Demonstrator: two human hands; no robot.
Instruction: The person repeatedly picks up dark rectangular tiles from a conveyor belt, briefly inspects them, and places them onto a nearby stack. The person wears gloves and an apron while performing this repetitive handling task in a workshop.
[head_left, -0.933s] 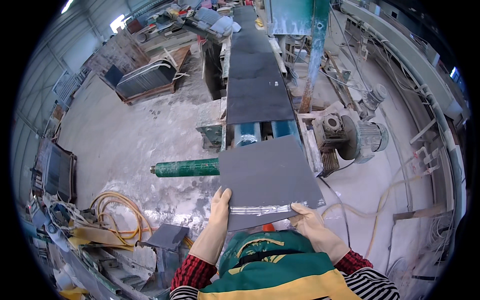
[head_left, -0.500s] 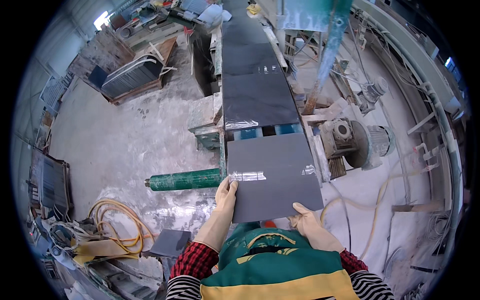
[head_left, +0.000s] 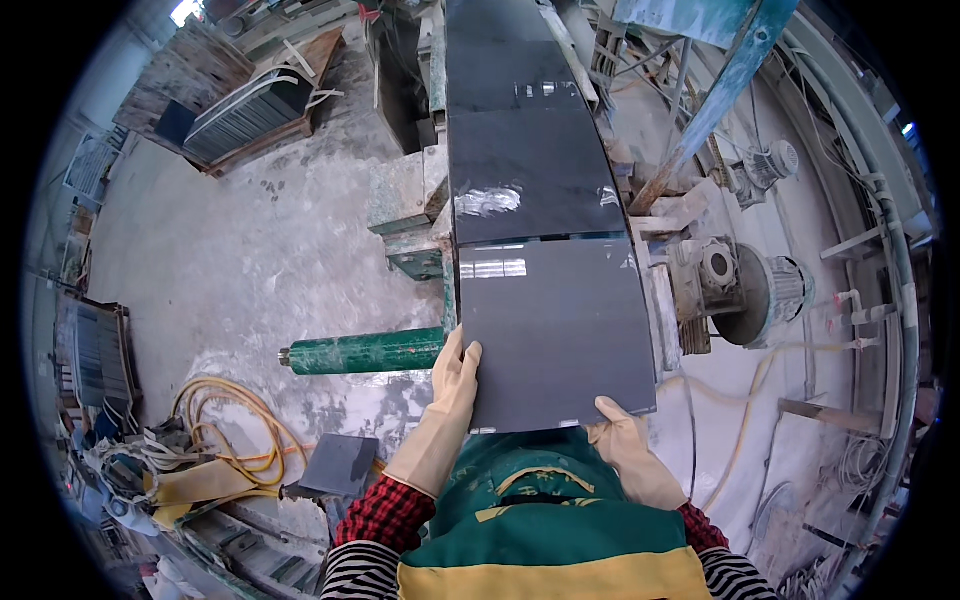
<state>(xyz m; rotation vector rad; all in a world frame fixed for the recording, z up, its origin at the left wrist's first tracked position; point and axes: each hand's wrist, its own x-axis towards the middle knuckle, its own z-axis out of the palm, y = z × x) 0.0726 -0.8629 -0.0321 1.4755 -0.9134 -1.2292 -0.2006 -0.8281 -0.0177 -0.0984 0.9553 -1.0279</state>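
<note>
A dark grey, flat rectangular stone tile point(head_left: 560, 340) lies in front of me at the near end of a conveyor line. My left hand point(head_left: 450, 390), in a cream rubber glove, grips the tile's left edge, thumb on top. On the near right corner, my right hand point(head_left: 625, 448), gloved alike, has its thumb over the edge and its fingers hidden beneath. Just beyond, a wet, shiny dark tile point(head_left: 540, 190) lies on the line, its near edge close against the far edge of mine. Another dark tile point(head_left: 510, 75) follows farther along.
A green roller point(head_left: 365, 352) juts out left of the line. At right stands a dusty motor point(head_left: 715, 280) beside a slanting blue post point(head_left: 710, 110). Coiled yellow hose point(head_left: 235, 430) and a loose dark tile point(head_left: 340, 465) lie at lower left; stacked slabs point(head_left: 250, 115) stand farther off.
The tile in my hands has moved forward along the line. The gap showing blue strips between it and the tile beyond has nearly closed. Both hands keep their hold.
</note>
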